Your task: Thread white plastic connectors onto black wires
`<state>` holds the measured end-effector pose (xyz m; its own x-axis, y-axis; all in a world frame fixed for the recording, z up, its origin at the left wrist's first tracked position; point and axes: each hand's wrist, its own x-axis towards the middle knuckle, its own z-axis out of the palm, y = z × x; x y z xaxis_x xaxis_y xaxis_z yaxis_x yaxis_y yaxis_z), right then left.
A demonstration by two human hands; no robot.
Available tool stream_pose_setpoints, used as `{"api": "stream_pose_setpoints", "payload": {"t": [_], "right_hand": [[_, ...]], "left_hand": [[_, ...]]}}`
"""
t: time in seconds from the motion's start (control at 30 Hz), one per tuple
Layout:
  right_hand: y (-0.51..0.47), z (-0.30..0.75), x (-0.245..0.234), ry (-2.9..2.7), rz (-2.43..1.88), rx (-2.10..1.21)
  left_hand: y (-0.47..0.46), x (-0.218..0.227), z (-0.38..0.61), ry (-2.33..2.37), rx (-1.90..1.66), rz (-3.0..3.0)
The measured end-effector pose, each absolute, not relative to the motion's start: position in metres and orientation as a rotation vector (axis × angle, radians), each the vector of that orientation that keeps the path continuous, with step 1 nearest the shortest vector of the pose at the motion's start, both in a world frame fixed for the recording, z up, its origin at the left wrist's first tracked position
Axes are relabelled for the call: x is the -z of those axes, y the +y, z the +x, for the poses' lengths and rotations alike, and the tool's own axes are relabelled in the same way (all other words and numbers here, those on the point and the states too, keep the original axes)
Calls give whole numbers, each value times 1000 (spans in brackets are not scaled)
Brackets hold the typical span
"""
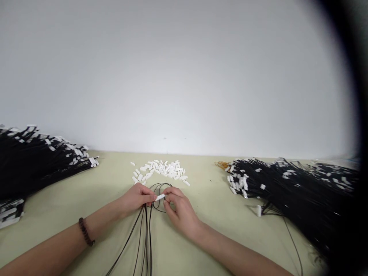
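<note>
Between my two hands is a white plastic connector housing [160,197], lying slightly tilted. My left hand [140,196] is closed, pinching the housing's left end. Several thin black wires [147,237] run down from beneath that hand toward the front of the table. My right hand [181,209] is closed too, its thumb and fingertips pinching a black wire end at the housing's right end. Whether that wire is inside the housing I cannot tell. Loops of black wire [156,186] curve behind and between the hands.
Loose white connector housings [169,169] lie scattered beyond my hands. A big pile of black wires with white ends [37,165] is at the left, another wire pile [287,191] at the right. An orange-brown coil [222,165] sits beside it. A pale wall [184,76] rises behind the green table [115,172].
</note>
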<state>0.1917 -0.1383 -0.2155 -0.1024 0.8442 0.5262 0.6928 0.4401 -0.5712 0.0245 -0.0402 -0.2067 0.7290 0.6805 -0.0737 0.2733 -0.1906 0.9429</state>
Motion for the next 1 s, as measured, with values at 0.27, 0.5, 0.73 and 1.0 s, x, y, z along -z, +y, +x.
{"api": "stream_pose_setpoints", "payload": {"t": [0.27,0.5,0.73,1.0], "right_hand": [[-146,205,176,-1754,-1231,-350],[-145,191,194,-1081,-902,-1485],[-131,207,218,-1052,-899,-1415],[-111,247,216,-1340,-944,-1355]], "left_hand": [[-13,188,13,837,-792,1532],[-10,156,1,697,-937,1362],[-56,130,10,355,-505,1674],[-61,159,20,366,-23,2052]]}}
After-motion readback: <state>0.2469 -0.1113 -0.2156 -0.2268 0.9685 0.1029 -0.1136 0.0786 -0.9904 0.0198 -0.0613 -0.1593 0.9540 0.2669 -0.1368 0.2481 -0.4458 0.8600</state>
